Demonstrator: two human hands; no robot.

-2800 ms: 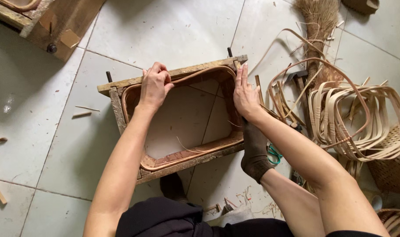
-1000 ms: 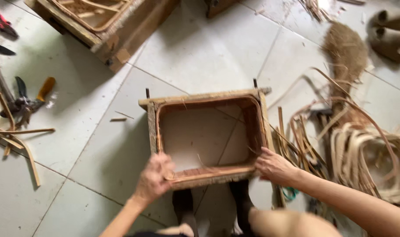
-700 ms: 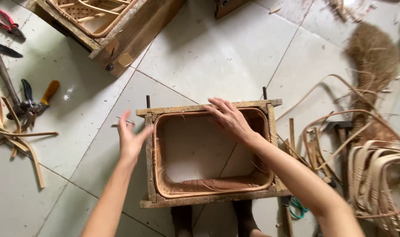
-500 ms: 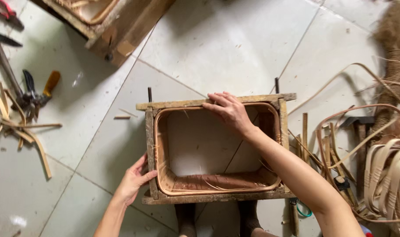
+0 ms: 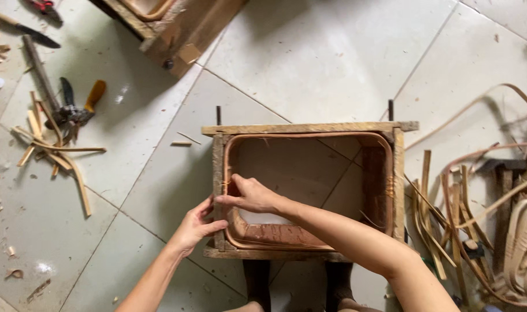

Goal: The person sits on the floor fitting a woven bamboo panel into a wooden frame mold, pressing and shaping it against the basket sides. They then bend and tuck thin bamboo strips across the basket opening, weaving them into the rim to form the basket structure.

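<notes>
At the near left corner of the wooden frame, both hands meet. Her or his right hand reaches across from the right, fingers curled and pinching the rim of the bent strip liner where it runs down the frame's left side. The left hand sits just outside that same corner, thumb pressed against the frame's left rail, fingers loosely curved rather than closed around anything; it braces more than it grips.

That frame is a rectangular open box lying flat on the pale floor tiles, with two dark metal pins standing up at its far corners. Inside it holds only the reddish-brown liner, which hugs the four walls with rounded corners; the bottom is open and bare tile shows through. Two dark-socked feet press against the near rail.

Half a second ago the right hand was on the far rail and the left hand hung lower, beside the near corner; both have since gathered at the left side.

Farther out, to the right lie loose bent cane strips in a tangle. To the left are pruning shears with an orange handle among short splints. A second wooden mould sits at the top edge, partly out of view.
</notes>
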